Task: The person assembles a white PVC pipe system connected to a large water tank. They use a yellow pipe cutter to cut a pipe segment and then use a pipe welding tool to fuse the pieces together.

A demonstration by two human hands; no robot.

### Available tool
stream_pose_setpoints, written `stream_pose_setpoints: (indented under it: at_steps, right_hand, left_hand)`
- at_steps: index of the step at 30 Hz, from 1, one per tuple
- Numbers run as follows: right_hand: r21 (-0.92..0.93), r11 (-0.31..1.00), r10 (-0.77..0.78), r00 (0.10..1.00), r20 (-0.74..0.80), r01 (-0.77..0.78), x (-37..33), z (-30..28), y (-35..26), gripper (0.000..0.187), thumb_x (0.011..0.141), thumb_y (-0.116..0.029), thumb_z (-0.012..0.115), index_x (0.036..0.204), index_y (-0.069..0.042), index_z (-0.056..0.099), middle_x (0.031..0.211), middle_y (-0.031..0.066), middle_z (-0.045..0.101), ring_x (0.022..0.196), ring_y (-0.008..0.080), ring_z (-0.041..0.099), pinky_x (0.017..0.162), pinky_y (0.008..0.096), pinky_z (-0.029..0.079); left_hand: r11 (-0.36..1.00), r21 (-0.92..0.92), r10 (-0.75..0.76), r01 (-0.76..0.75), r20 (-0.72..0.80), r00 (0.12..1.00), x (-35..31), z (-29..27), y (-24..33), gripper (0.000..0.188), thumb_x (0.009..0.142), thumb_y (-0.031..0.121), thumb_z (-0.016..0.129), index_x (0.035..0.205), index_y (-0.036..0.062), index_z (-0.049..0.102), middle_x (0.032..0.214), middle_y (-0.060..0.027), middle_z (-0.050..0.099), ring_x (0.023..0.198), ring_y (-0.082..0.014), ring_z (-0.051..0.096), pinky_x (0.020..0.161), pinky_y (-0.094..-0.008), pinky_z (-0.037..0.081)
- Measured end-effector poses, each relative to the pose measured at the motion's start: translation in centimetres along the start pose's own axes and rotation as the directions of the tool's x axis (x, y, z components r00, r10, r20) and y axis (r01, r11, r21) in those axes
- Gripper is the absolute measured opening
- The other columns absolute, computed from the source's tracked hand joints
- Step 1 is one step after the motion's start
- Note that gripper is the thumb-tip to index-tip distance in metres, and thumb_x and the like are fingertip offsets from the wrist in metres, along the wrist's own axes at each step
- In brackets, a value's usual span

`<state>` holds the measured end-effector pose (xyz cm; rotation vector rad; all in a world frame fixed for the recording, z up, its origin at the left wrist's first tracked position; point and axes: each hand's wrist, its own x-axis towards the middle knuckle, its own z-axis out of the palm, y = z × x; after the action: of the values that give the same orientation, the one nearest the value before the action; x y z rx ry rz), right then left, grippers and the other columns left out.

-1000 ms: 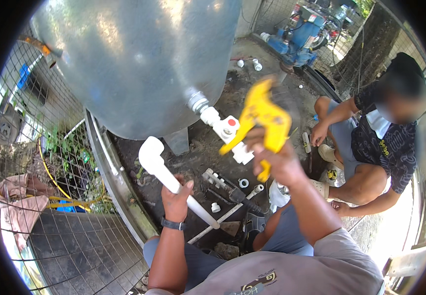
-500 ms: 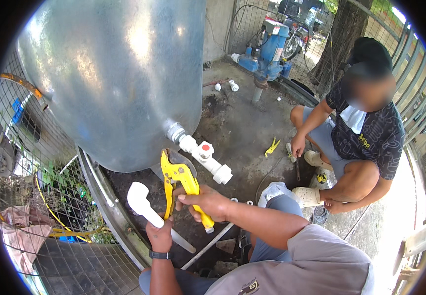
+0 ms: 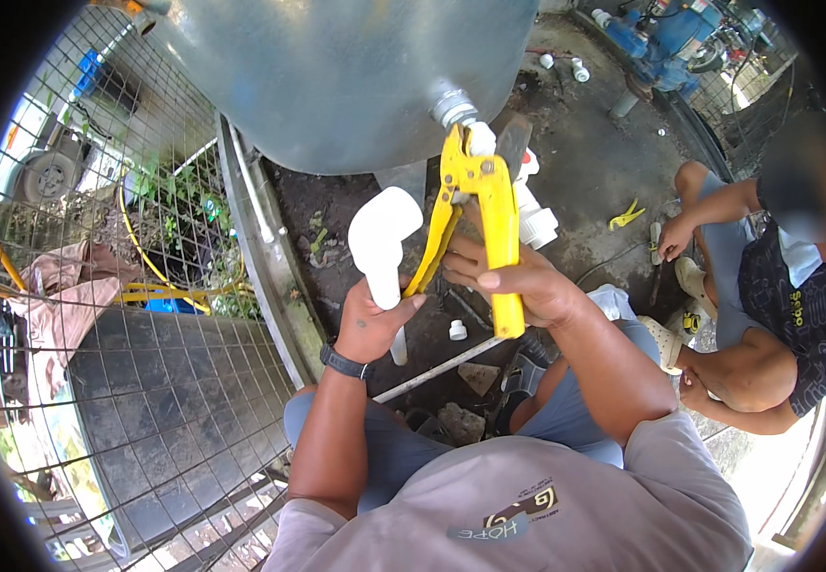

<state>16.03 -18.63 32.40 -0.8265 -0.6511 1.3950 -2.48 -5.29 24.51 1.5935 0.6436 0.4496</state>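
Observation:
My left hand (image 3: pixel 363 322) is closed round a white plastic pipe with an elbow fitting (image 3: pixel 382 229) at its top end. Its thumb also lies against the tip of one handle of a yellow pipe cutter (image 3: pixel 501 224). My right hand (image 3: pixel 539 286) grips the cutter's other handle, thumb across it and fingers reaching between the handles. The cutter's handles are spread, and its dark blade points up and away. Behind it, partly hidden, a white valve assembly (image 3: pixel 535 227) with a red mark joins the metal tank (image 3: pixel 356 86) through a threaded fitting (image 3: pixel 453 107).
A co-worker (image 3: pixel 795 286) squats at the right, near a second yellow cutter (image 3: pixel 627 215) on the ground. Wire fencing (image 3: pixel 184 400) and a low ledge (image 3: pixel 275 286) run along my left. A long thin pipe (image 3: pixel 442 370) and a small white fitting (image 3: pixel 457 330) lie below my hands.
My view has swung left and down, so the tank and co-worker sit farther right and higher. Both hands keep their holds; my right fingers have loosened and stretched between the cutter's handles.

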Motion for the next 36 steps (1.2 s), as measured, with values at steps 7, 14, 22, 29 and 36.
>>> stream_pose_setpoints:
  at_steps: [7,14,22,29,36]
  right_hand:
    - [-0.033,0.993,-0.115,0.991,-0.070,0.113,1.7,-0.9,0.1,0.086,0.072,-0.010,0.076,0.143,0.000,0.030,0.134,0.0153,0.048,0.134,0.0285,0.040,0.111,0.0431,0.031]
    - [-0.364,0.902,-0.295,0.947,-0.130,0.231,-0.5,-1.9,-3.1,0.095,0.069,-0.024,0.077,0.148,-0.006,0.029,0.142,0.0221,0.043,0.133,0.0348,0.042,0.110,0.0497,0.032]
    - [-0.748,0.589,0.091,0.944,-0.316,-0.307,0.2,-1.9,-2.3,0.099,0.073,-0.025,0.079,0.152,-0.003,0.023,0.137,0.0178,0.050,0.126,0.0261,0.047,0.107,0.0343,0.034]
    - [-0.826,0.426,0.285,0.921,-0.267,-0.371,-0.8,-3.9,-2.0,0.105,0.073,-0.033,0.074,0.154,-0.002,0.015,0.150,0.0214,0.036,0.133,0.0290,0.043,0.110,0.0346,0.031]
    - [-0.835,0.408,0.267,0.923,-0.278,-0.370,-1.6,-4.2,-0.5,0.103,0.073,-0.035,0.073,0.155,-0.008,0.016,0.133,0.0278,0.051,0.118,0.0359,0.056,0.100,0.0391,0.042]
  left_hand:
    - [0.985,0.084,0.158,-0.152,-0.079,0.984,0.9,-3.1,0.5,0.024,0.084,0.017,0.074,0.096,0.0007,0.062,0.079,-0.0022,0.061,0.071,-0.0101,0.057,0.064,-0.0264,0.047]
    - [0.871,0.139,0.491,-0.471,-0.200,0.848,5.1,-5.1,6.9,0.052,0.099,0.054,0.042,0.105,0.0030,0.049,0.076,-0.0048,0.053,0.061,-0.0113,0.052,0.055,-0.0267,0.043]
    - [0.930,0.359,0.062,-0.074,0.045,0.997,9.1,-4.7,12.4,0.051,0.098,0.050,0.051,0.114,0.0013,0.058,0.067,-0.0030,0.052,0.053,-0.0108,0.053,0.052,-0.0265,0.044]
    - [0.974,0.185,-0.183,0.134,0.281,0.942,7.9,-3.0,10.6,0.049,0.098,0.049,0.048,0.109,0.0009,0.055,0.067,-0.0055,0.054,0.052,-0.0136,0.056,0.051,-0.0292,0.047]
    - [0.930,0.183,-0.365,0.319,0.352,0.862,5.8,-1.5,6.8,0.056,0.099,0.047,0.048,0.130,0.0006,0.049,0.072,-0.0069,0.055,0.054,-0.0151,0.057,0.053,-0.0297,0.049]
